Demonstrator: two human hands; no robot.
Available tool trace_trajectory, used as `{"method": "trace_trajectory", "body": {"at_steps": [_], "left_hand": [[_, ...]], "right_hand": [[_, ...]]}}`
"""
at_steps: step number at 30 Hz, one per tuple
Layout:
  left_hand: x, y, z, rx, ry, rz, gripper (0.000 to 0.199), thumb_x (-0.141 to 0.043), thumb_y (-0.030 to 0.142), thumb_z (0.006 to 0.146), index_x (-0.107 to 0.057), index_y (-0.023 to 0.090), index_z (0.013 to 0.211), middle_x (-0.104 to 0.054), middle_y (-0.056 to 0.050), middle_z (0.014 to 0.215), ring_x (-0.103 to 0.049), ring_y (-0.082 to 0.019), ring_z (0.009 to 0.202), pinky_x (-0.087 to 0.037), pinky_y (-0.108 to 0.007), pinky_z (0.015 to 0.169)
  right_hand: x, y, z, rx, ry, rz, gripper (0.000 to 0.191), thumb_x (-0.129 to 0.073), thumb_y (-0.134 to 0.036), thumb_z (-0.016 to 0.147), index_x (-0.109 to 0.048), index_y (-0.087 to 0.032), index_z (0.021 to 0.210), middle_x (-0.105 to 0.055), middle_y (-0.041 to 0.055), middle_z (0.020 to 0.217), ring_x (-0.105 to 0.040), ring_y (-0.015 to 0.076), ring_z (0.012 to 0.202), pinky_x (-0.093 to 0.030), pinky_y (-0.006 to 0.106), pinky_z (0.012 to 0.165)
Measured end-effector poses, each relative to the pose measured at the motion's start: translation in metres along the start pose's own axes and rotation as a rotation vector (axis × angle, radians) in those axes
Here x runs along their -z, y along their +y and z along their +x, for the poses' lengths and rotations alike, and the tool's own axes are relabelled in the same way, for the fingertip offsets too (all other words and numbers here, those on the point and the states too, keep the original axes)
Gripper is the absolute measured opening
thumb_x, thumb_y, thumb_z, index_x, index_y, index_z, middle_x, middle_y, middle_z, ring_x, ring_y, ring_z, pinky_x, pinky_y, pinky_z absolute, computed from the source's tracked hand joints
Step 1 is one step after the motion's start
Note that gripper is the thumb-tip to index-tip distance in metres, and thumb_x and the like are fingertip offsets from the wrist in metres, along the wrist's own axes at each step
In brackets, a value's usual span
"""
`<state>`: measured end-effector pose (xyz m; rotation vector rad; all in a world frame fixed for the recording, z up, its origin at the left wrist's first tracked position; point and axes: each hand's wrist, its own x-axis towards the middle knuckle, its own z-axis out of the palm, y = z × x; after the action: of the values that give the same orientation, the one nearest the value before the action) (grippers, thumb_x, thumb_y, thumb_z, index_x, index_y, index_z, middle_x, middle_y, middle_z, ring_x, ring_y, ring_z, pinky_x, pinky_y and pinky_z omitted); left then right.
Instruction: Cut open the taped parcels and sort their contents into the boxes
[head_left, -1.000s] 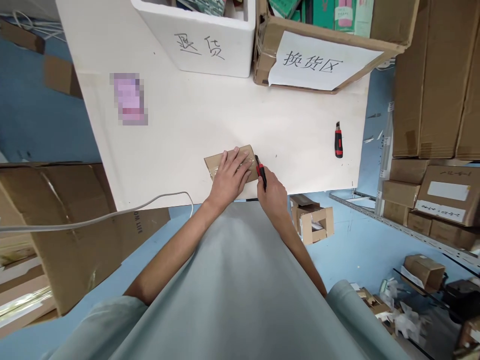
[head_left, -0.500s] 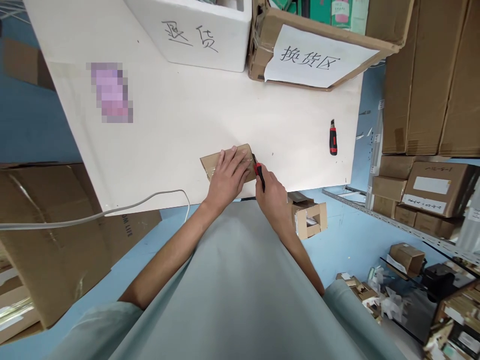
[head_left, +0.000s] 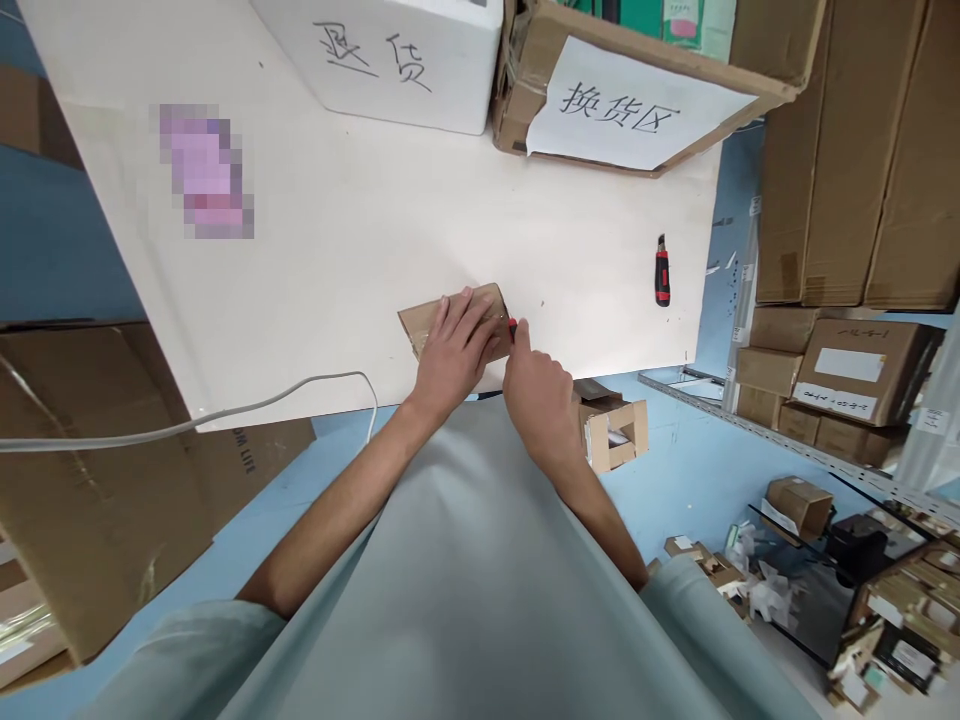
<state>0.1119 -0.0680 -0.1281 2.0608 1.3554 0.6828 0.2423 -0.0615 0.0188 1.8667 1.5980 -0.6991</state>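
Observation:
A small brown cardboard piece lies at the near edge of the white table. My left hand rests flat on top of it with its fingers spread. At the right edge of the cardboard, my right hand is wrapped round a red and black cutter; only a bit of the cutter shows and its blade cannot be made out. A second red and black cutter lies apart on the right part of the table.
A white foam box and a cardboard box with a paper sign stand at the back. A pixelated pink item lies at left. A grey cable crosses the near left corner. Stacked cartons stand at right.
My right hand has turned around the cutter at the cardboard's right edge, and less of the cutter shows. My left hand stays on the cardboard. The view has shifted slightly.

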Motion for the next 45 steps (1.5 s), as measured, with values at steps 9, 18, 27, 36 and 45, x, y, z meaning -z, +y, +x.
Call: {"method": "trace_trajectory", "body": {"at_steps": [9,18,27,36,45], "left_hand": [[0.000,-0.003,0.004,0.010,-0.024,0.014,0.038,-0.046,0.033,0.121,-0.063,0.027,0.154,-0.063,-0.015,0.170,-0.038,-0.035,0.174,-0.023,-0.075,0.144],[0.005,-0.004,0.003,0.016,-0.026,0.001,0.042,-0.046,0.040,0.120,-0.064,0.028,0.156,-0.064,-0.015,0.169,-0.040,-0.036,0.174,-0.021,-0.077,0.143],[0.047,-0.040,-0.060,0.071,0.110,0.074,0.059,-0.037,0.055,0.121,-0.053,0.028,0.171,-0.064,-0.015,0.169,-0.033,-0.035,0.177,-0.029,-0.068,0.143],[0.065,-0.028,-0.109,0.359,0.316,0.087,0.079,-0.050,0.071,0.113,-0.043,0.028,0.178,-0.063,-0.018,0.169,-0.063,-0.039,0.152,-0.047,-0.061,0.130],[0.031,-0.030,-0.088,0.465,0.373,-0.332,0.075,-0.055,0.068,0.113,-0.045,0.027,0.175,-0.061,-0.018,0.171,-0.066,-0.031,0.152,-0.063,-0.052,0.119]], "right_hand": [[-0.011,0.012,-0.007,0.004,-0.043,0.005,0.072,-0.044,-0.006,0.111,-0.032,-0.014,0.182,-0.084,0.0209,0.114,-0.085,0.0284,0.105,-0.064,0.035,0.085],[-0.015,0.040,-0.032,0.093,0.045,0.143,0.054,-0.034,-0.027,0.120,-0.049,-0.015,0.170,-0.084,0.0187,0.095,-0.083,0.0332,0.088,-0.059,0.038,0.077],[-0.062,0.072,0.081,0.232,0.160,0.802,0.041,-0.036,-0.044,0.122,-0.055,-0.022,0.151,-0.085,0.0066,0.111,-0.075,0.0176,0.063,-0.061,0.034,0.081],[-0.120,0.026,0.130,0.262,0.003,1.079,0.045,-0.045,-0.059,0.117,-0.056,-0.021,0.139,-0.073,-0.0045,0.084,-0.074,0.0144,0.058,-0.060,0.027,0.067],[-0.106,0.067,0.076,0.129,0.208,0.949,0.062,-0.038,-0.066,0.112,-0.055,-0.019,0.150,-0.067,-0.0066,0.063,-0.075,0.0222,0.059,-0.061,0.031,0.071]]}}
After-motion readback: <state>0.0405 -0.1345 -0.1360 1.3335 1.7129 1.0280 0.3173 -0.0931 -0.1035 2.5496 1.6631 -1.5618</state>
